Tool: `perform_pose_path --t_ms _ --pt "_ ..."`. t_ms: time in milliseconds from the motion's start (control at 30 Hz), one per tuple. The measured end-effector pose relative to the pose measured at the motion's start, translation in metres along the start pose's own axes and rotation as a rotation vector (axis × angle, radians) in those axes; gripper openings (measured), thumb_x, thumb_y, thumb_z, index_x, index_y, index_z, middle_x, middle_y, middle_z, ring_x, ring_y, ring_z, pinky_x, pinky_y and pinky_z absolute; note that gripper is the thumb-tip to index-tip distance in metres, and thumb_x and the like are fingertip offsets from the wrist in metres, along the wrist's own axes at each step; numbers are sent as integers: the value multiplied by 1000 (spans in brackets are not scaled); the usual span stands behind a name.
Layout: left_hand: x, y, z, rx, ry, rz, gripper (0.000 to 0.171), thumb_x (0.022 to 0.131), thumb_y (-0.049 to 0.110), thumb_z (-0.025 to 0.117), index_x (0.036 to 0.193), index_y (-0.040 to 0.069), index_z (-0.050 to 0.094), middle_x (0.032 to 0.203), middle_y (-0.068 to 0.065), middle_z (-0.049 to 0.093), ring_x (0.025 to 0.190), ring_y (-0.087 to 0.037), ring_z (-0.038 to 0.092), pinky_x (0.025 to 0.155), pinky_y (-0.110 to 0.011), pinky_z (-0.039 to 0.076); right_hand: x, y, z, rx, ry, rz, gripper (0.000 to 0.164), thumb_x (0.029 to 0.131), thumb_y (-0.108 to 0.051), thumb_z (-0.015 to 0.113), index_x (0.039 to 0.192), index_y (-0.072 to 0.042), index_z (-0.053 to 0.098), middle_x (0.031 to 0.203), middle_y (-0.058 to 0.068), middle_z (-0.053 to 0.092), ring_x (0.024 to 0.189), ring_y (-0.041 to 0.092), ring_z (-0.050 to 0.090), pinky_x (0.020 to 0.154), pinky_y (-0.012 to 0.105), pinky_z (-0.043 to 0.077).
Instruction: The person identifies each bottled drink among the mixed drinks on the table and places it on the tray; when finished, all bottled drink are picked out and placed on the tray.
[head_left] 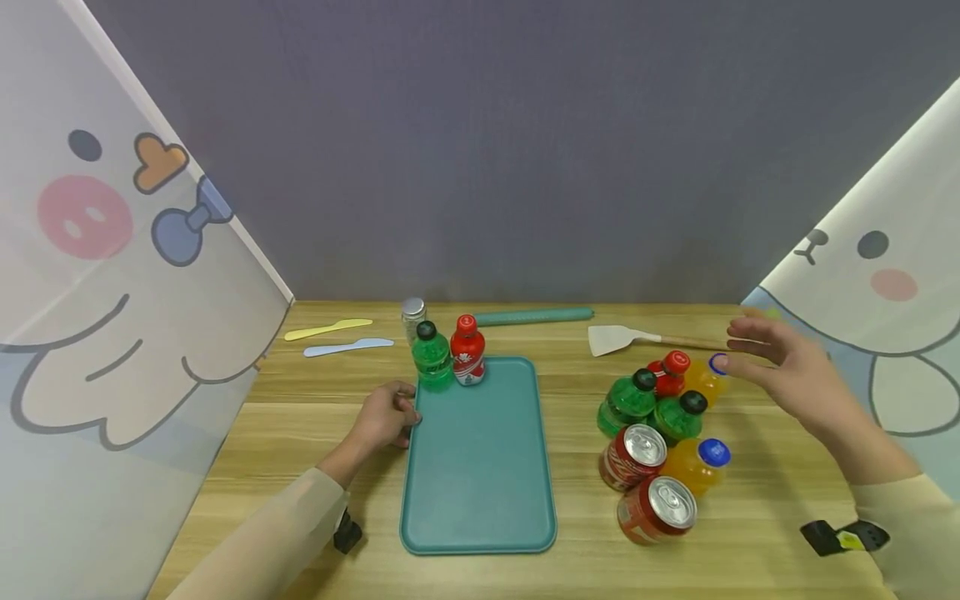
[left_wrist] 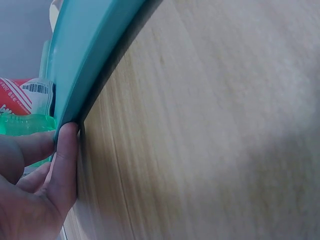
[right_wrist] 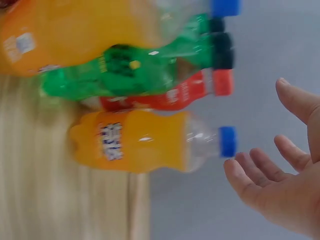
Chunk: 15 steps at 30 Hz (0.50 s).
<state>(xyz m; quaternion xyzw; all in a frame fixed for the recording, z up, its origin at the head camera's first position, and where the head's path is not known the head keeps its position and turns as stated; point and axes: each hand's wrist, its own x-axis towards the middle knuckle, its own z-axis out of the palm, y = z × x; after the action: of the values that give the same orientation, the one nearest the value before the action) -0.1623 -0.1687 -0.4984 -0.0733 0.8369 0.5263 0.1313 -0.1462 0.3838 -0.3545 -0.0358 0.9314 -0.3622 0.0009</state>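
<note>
My left hand [head_left: 384, 418] pinches the left rim of a teal tray [head_left: 480, 467] between thumb and finger, as the left wrist view shows close up. A green soda bottle [head_left: 432, 360] and a red bottle [head_left: 468, 354] stand side by side at the tray's far left corner. Over on the right, my right hand [head_left: 797, 379] is raised with its fingers spread and nothing in them. Closest to it is an orange soda bottle [right_wrist: 145, 141] with a blue cap, just off the fingertips in the right wrist view.
Right of the tray cluster two more green bottles [head_left: 627, 404], a red bottle [head_left: 669, 375], another orange bottle [head_left: 692, 467] and two red cans [head_left: 657, 510]. Along the back lie a white spatula [head_left: 611, 339], a teal rod [head_left: 534, 317], a glass shaker [head_left: 413, 315] and two plastic knives [head_left: 327, 330].
</note>
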Motion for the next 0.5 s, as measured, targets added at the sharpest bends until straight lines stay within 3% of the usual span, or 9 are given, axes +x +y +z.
perform_pose_path --t_ms 133,233,300,500 --pt "0 0 1 -1 0 -6 45 91 -8 69 134 -5 56 92 -13 60 61 -18 64 51 -37 63 -3 15 8 8 -41 32 72 99 -37 69 153 -1 38 162 23 33 130 45 47 74 2 43" --pt "0 1 1 2 2 -7 45 91 -8 69 134 -4 56 93 -13 60 61 -18 64 51 -37 63 -6 25 16 24 -48 40 72 99 -36 70 152 0 38 149 25 45 126 38 49 74 4 45" --pt "0 1 1 4 3 -8 45 91 -8 69 134 -4 56 92 -13 61 61 -18 64 51 -37 63 -6 32 21 40 -52 42 72 99 -35 70 152 1 37 147 26 47 126 39 49 74 4 45" --pt "1 1 1 12 6 -9 45 91 -8 69 134 -4 56 92 -13 61 61 -17 64 51 -37 63 -5 50 35 91 -54 41 70 99 -28 70 149 6 36 145 30 44 129 59 44 74 2 44"
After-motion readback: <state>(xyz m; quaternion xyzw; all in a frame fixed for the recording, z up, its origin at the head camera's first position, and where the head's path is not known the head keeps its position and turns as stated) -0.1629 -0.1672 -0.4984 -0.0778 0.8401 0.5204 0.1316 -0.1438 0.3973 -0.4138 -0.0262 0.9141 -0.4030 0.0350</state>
